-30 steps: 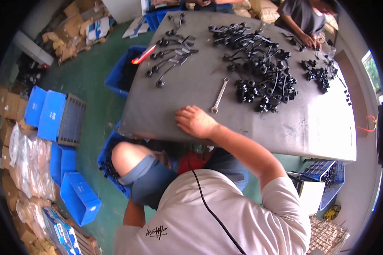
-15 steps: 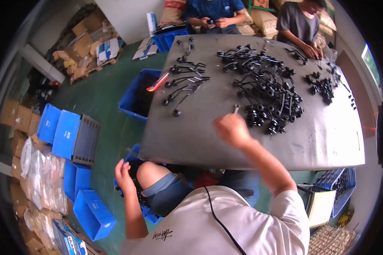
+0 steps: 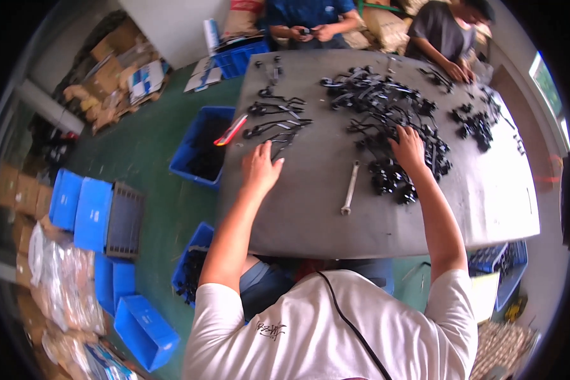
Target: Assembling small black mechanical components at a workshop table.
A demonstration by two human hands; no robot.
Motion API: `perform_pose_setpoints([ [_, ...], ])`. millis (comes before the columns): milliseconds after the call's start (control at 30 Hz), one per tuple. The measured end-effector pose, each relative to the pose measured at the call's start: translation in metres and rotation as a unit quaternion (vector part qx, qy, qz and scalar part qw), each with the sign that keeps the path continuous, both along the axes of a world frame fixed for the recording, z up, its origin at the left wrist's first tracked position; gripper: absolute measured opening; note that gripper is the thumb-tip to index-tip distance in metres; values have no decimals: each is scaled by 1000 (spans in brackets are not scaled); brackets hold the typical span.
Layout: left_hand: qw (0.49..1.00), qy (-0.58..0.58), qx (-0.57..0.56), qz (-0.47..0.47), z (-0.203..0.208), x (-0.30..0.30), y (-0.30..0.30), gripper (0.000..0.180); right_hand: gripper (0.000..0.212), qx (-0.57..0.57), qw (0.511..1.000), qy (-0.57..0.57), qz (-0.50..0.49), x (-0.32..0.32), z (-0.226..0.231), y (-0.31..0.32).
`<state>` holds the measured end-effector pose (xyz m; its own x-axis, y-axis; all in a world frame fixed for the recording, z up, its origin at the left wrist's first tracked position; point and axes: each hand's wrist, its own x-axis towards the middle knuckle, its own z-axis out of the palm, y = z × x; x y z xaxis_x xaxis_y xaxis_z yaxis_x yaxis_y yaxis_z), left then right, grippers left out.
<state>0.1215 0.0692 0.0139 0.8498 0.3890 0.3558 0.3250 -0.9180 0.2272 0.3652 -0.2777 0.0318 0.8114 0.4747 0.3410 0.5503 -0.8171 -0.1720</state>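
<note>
My left hand point(image 3: 258, 170) is over the near end of a row of bent black rods with round ends point(image 3: 277, 124) at the table's left. Its thumb stands apart from the fingers, and the nearest rod is partly hidden by it. At the near edge of a large heap of similar black rods point(image 3: 386, 95), my right hand point(image 3: 408, 151) reaches in with fingers spread over the parts. Nothing shows in its grasp. Between my hands a silver wrench point(image 3: 351, 189) lies on the grey table point(image 3: 297, 218).
A red-and-white box cutter point(image 3: 231, 130) lies at the table's left edge. Blue bins point(image 3: 178, 149) with black parts stand beside it. Smaller black parts point(image 3: 474, 126) sit at the right. Two people point(image 3: 313, 22) occupy the far side. Stacked blue crates point(image 3: 94, 209) are on the floor.
My right hand has left the wrench on the table and moved right to the heap. My left hand has risen from beside my knee to the rods on the left.
</note>
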Motion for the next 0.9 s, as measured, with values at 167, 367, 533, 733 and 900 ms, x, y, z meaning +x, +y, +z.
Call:
perform_pose_setpoints([
  [167, 996, 74, 52, 2, -5, 6, 14, 64, 35, 87, 991, 14, 96, -72, 28, 4],
  [367, 992, 61, -80, -73, 23, -30, -49, 66, 38, 34, 989, -96, 112, -139, -10, -14],
  [533, 984, 27, -163, -59, -5, -66, -74, 72, 46, 57, 992, -62, 96, -156, -20, -29],
  [733, 983, 13, -181, 1, -3, -70, -69, 73, 32, 296, 934, 180, 82, -165, 12, -9],
  [900, 983, 46, -173, 43, 0, -66, -55, 76, 36, 70, 959, 23, 273, -187, 7, 55],
])
